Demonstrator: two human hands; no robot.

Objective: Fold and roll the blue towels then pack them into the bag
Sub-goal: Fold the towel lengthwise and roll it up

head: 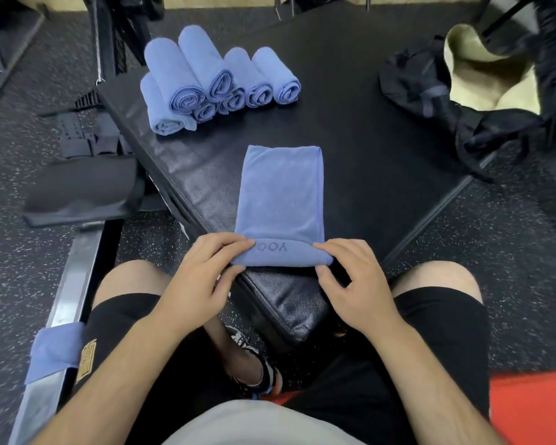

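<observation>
A folded blue towel (281,194) lies as a long strip on the black padded platform (366,130). Its near end is turned over into a short roll with embossed letters on it. My left hand (206,268) grips the roll's left end, and my right hand (350,277) pinches its right end. Several rolled blue towels (212,81) are stacked at the platform's far left. The black bag (482,91) with a pale lining lies open at the far right.
Another blue towel (53,351) hangs over a metal rail by my left knee. A black pad (81,191) and gym equipment lie on the speckled floor at left. A red object (533,409) sits at the lower right. My knees flank the platform's near corner.
</observation>
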